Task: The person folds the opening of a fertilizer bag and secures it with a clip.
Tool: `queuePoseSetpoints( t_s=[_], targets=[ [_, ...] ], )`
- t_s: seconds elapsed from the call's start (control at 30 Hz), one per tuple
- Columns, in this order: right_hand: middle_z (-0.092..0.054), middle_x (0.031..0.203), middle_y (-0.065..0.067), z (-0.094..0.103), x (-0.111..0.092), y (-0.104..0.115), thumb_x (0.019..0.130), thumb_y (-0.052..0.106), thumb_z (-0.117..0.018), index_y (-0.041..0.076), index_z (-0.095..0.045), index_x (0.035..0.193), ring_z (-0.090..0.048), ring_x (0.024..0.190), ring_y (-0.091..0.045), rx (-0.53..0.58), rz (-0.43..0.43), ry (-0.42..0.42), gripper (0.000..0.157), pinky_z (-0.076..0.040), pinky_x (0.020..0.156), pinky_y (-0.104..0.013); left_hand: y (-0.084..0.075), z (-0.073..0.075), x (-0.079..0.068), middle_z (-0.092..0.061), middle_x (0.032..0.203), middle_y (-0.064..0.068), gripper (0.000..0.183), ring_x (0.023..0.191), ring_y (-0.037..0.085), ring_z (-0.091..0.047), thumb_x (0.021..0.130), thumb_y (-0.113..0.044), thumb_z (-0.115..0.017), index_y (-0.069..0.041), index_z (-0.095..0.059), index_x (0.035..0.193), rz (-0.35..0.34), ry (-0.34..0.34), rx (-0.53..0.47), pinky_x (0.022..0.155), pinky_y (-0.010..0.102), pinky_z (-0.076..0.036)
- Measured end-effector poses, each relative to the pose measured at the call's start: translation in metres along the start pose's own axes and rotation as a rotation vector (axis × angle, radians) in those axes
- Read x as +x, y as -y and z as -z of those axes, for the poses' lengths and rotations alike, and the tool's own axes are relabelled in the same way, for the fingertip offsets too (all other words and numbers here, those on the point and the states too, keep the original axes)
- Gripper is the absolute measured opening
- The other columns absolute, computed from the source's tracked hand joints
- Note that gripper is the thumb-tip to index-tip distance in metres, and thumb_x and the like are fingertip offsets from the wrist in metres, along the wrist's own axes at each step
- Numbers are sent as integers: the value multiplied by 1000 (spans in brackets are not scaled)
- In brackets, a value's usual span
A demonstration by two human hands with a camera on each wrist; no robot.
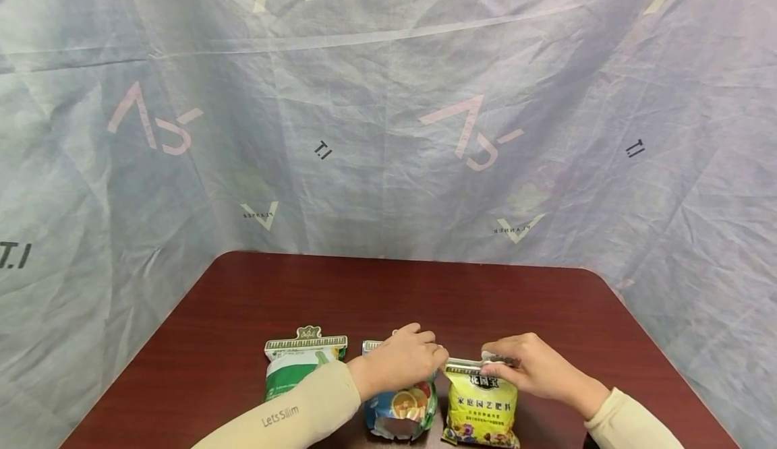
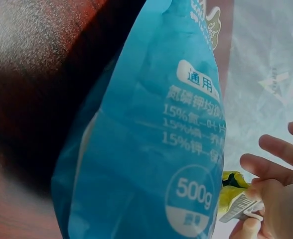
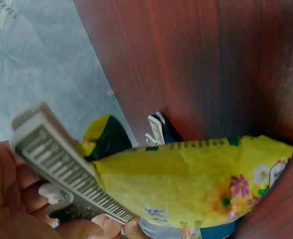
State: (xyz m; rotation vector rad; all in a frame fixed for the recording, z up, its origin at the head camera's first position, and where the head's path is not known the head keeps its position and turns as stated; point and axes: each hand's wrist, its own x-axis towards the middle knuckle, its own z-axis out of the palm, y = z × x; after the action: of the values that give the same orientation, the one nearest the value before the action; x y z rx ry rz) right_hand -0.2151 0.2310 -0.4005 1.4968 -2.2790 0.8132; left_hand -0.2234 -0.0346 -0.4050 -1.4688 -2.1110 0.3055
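Observation:
A yellow fertilizer bag (image 1: 482,408) stands near the table's front edge, with a pale sealing clip (image 3: 62,169) across its top. My right hand (image 1: 540,368) grips that clip, thumb in front and fingers behind. My left hand (image 1: 403,361) reaches across the top of a blue fertilizer bag (image 1: 394,412) and pinches the yellow bag's upper left corner at the clip's end. In the left wrist view the blue bag (image 2: 151,149) fills the middle, and fingers (image 2: 281,149) spread beside the yellow bag's top (image 2: 231,191). My left hand partly hides the blue bag's clip (image 1: 371,346).
A green and white bag (image 1: 291,375), closed by a similar clip (image 1: 306,341), stands to the left, partly behind my left sleeve (image 1: 291,412). All three bags stand in a row on the dark red table (image 1: 376,294). Grey printed cloth (image 1: 388,132) hangs around the table.

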Motion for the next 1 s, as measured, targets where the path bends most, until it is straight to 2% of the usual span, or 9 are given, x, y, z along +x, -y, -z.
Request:
queuePoseSetpoints(
  t_s=[0.2, 0.33, 0.43, 0.53, 0.67, 0.8, 0.9, 1.0],
  targets=[
    [-65, 88, 10, 3, 1, 2, 83, 15, -68, 14, -65, 100, -54, 66, 6, 18, -56, 30, 18, -41, 54, -8, 2, -2, 1, -59, 75, -17, 9, 64, 5, -32, 91, -32, -54, -26, -57, 87, 18, 7, -15, 59, 25, -15],
    [-65, 88, 10, 4, 1, 3, 82, 17, -68, 15, -65, 100, -54, 66, 7, -3, -72, 34, 18, -41, 55, -8, 3, 0, 2, -60, 79, -17, 16, 66, 4, -37, 91, -40, -52, -25, -57, 88, 44, 36, -46, 57, 23, -18],
    [-65, 88, 9, 4, 2, 3, 83, 18, -68, 15, -66, 100, -55, 67, 6, -12, -86, 40, 18, -42, 55, -9, 4, 0, 5, -61, 91, -14, 29, 74, 2, -49, 90, -49, -48, -24, -58, 99, 72, 53, -73, 57, 19, -29],
    [-66, 89, 8, 4, 2, 4, 83, 19, -68, 14, -66, 100, -55, 67, 6, -17, -89, 49, 18, -42, 56, -9, 3, 2, 8, -61, 103, -10, 45, 87, 4, -56, 89, -56, -44, -21, -56, 115, 109, 92, -127, 64, 19, -42],
    [-65, 89, 9, 5, 4, 4, 83, 19, -67, 15, -66, 100, -53, 64, 8, -15, -83, 61, 17, -41, 55, -8, 1, 6, 15, -60, 112, -8, 55, 98, 6, -57, 89, -57, -42, -18, -51, 126, 167, 190, -275, 74, 24, -47],
    [-63, 86, 13, 6, 4, 3, 84, 19, -67, 19, -64, 99, -47, 58, 8, -12, -70, 69, 16, -38, 53, -7, -1, 9, 23, -60, 111, -10, 46, 97, 4, -57, 90, -51, -45, -20, -55, 124, 189, 269, -423, 73, 21, -46],
    [-61, 83, 15, 5, 4, 2, 84, 19, -66, 21, -63, 99, -44, 55, 8, -3, -62, 74, 15, -36, 50, -6, -4, 7, 27, -63, 100, -12, 33, 83, -3, -57, 91, -41, -51, -20, -61, 114, 180, 254, -490, 64, 13, -43],
    [-61, 83, 15, 4, 3, 2, 84, 20, -66, 21, -63, 99, -43, 54, 8, 6, -71, 79, 15, -35, 49, -6, -6, 5, 29, -64, 90, -13, 23, 70, -7, -54, 91, -35, -54, -20, -63, 105, 172, 226, -503, 57, 9, -39]
  ],
)
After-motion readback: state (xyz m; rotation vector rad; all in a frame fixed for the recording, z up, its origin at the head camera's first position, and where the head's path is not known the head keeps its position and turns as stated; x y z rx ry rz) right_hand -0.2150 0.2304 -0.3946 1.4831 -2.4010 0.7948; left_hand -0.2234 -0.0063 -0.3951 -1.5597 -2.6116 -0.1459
